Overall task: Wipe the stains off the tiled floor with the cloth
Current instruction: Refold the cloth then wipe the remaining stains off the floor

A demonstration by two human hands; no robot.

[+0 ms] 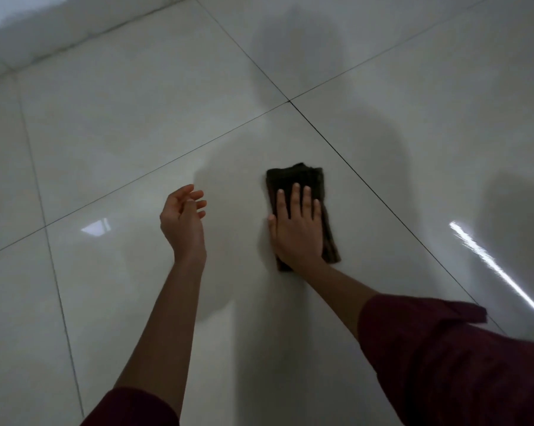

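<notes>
The right hand [296,229] lies flat, palm down, on a dark folded cloth [302,182] just right of the frame's centre, with four fingers [296,198] spread and stretched toward the top of the frame and the thumb resting off the cloth's left edge on the tile. The hand presses on the cloth and does not curl round it. The cloth is a narrow oblong, its upper end showing beyond the fingertips and its lower right corner showing past the heel of the hand. It lies on the pale glossy tiled floor [106,133], inside the large tile that fills the lower middle of the frame, left of a dark grout line [382,201] running from centre down to the lower right.

The left hand [182,222], left of centre, is apart from the cloth and holds nothing; it hangs loose and half open, fingers gently curled, palm turned to the right. Whether it touches the floor cannot be told.

Dark red sleeves [444,364] cover both upper forearms at the bottom of the frame. Bright streaks of reflected light sit at the right edge and at mid left. No stains can be made out on the tiles
</notes>
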